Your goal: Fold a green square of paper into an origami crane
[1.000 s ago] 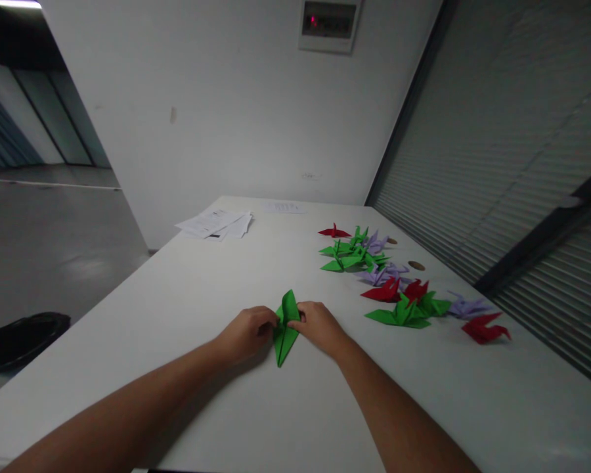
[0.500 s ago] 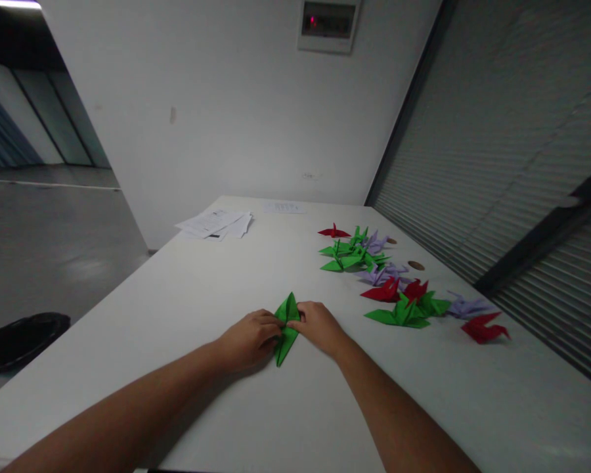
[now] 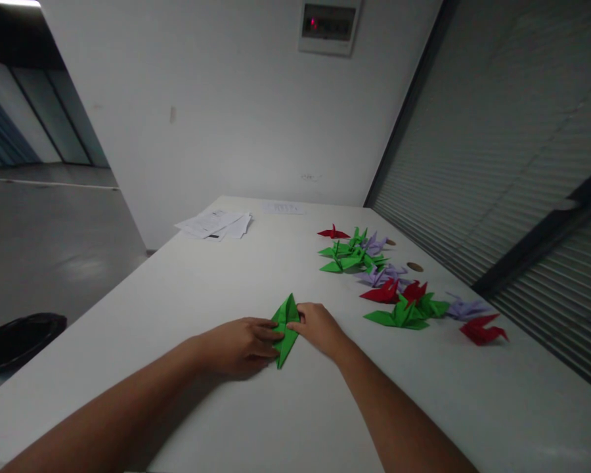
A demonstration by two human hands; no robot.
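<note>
White table point(image 3: 201, 276), long and smooth, running back to a pale wall point(image 3: 226, 98). Green paper point(image 3: 287, 336) down on the near half, roughly mid-width, folded and pointy at both ends. Right hand point(image 3: 319, 323) clamped on its right edge, thumb on top. Left hand point(image 3: 243, 345) opposite, fingers stretched over the left side of the paper; thumb out of sight, so can't tell if gripping or just pressing. Hands a little apart, paper between.

Off to the right, a loose trail of cranes point(image 3: 404, 315) in green, red and purple, some overlapping, red at both the near and far ends. Couple of round brownish spots point(image 3: 415, 267) on the table just beside the bunch. Toward the far left, printed sheets point(image 3: 211, 222) fanned over each other.

Room-wise, kinda dim. Box point(image 3: 328, 27) with a little red light up on the wall. Blinds point(image 3: 522, 118) all along the right, dark bar point(image 3: 542, 230) cutting across. Over on the left, grey floor point(image 3: 69, 223), black bin point(image 3: 24, 320) just beside the table, blue curtain point(image 3: 2, 131) way back.
</note>
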